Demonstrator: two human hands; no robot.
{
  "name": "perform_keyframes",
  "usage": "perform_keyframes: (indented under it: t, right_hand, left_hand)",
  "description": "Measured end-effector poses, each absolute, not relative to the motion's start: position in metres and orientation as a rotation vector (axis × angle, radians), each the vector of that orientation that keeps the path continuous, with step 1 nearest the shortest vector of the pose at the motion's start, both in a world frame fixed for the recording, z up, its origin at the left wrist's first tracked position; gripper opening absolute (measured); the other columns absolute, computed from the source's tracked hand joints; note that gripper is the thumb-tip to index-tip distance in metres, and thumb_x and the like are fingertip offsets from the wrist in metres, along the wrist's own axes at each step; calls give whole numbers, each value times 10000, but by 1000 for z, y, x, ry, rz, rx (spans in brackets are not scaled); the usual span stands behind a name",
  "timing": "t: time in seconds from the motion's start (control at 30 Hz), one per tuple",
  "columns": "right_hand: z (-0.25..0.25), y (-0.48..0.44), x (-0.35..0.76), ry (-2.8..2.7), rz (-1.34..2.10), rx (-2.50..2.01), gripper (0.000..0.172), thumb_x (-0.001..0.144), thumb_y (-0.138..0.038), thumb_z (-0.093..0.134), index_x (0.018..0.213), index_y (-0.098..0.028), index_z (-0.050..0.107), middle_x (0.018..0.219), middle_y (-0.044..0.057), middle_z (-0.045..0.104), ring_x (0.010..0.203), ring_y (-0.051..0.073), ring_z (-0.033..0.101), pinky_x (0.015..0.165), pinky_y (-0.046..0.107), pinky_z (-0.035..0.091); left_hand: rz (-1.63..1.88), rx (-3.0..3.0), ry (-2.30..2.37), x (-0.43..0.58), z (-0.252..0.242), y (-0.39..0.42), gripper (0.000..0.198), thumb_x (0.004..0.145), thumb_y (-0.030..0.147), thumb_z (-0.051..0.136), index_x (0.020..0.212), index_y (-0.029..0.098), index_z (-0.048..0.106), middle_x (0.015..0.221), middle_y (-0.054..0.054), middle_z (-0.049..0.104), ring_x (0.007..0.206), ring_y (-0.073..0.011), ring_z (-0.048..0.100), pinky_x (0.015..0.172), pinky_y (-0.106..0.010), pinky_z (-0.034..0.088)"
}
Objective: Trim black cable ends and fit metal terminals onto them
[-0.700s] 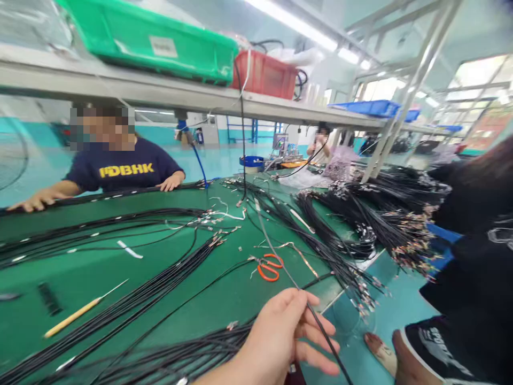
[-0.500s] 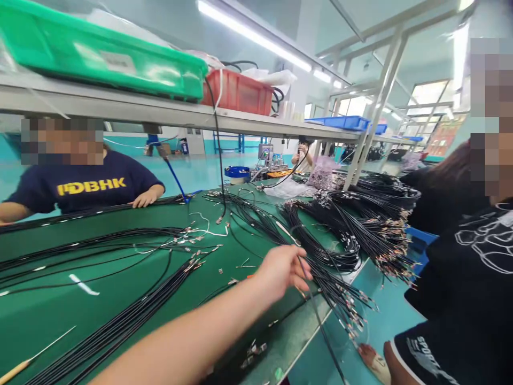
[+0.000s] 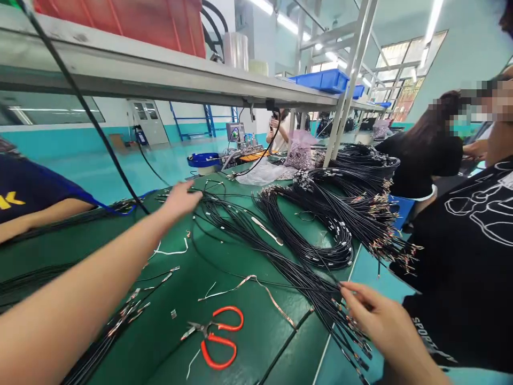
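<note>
My right hand (image 3: 377,315) is at the table's right edge, thumb and fingertips pinched on a black cable. Beneath it runs a long bundle of black cables (image 3: 256,240), whose stripped ends hang past the edge. My left hand (image 3: 182,200) reaches to the far end of that bundle; its fingers are blurred and partly hidden, so I cannot make out any grip. Red-handled cutters (image 3: 212,334) lie in front of me on the green table (image 3: 188,291). A white stick-like tool (image 3: 267,231) rests by the bundle.
Coiled cable bundles (image 3: 320,235) are piled along the right. A shelf (image 3: 140,69) spans overhead, bearing a red bin (image 3: 128,24) and a blue tray (image 3: 320,81). A slanting black cord (image 3: 88,112) hangs at left. One co-worker sits left; others are at right.
The view has swung right and closer. My left hand has moved from the bundle's near part to its far end. My right hand has come into view, pinching a cable.
</note>
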State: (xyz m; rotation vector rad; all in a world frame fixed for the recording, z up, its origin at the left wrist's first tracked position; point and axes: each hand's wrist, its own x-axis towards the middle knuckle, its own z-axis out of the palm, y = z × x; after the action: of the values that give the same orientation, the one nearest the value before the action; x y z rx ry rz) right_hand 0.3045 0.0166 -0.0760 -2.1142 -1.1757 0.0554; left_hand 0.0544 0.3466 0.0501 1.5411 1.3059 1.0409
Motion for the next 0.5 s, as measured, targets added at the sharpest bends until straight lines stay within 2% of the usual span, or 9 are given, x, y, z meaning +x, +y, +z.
perform_keyframes:
  t: [0.1,0.17,0.23,0.4,0.5]
  right_hand:
    - [-94,21,295,-1288,165,-2213,357,853,-493,468,972,-272,722,796,2,741,609,193,686,450,215,501]
    - [-108,4,303,-1325,167,-2231,337,861,-499,469,1003,-314,712,880,-15,740,697,190,701,533,205,537]
    - [-119,-17,319,-1367,155,-2221,323,866,-509,474,1018,-342,704,967,-22,726,821,192,699,668,210,560]
    - [-105,-13,358,-1489,109,-2218,364,808,-587,528,938,-312,727,1116,20,671,1030,257,625,899,348,509]
    - [-69,57,358,-1405,99,-2237,369,912,-499,421,1064,-281,676,1141,28,663,1060,221,608,925,334,482]
  left_hand:
    - [895,1324,1353,34,12,336,265,872,236,574,1118,137,565,1133,-94,594,952,-205,609,804,-395,526]
    - [825,1162,1342,20,-17,313,243,827,110,587,1065,69,563,1028,-146,630,867,-207,650,783,-355,542]
    - [772,1016,1322,8,-39,289,227,816,74,566,1037,27,549,955,-191,642,805,-226,674,756,-359,557]
    - [727,830,1252,4,-56,274,215,846,87,521,1035,-14,537,989,-235,630,837,-233,672,751,-340,559]
    - [737,807,1211,30,-55,289,266,889,189,529,1118,54,536,1075,-157,611,892,-203,640,752,-345,547]
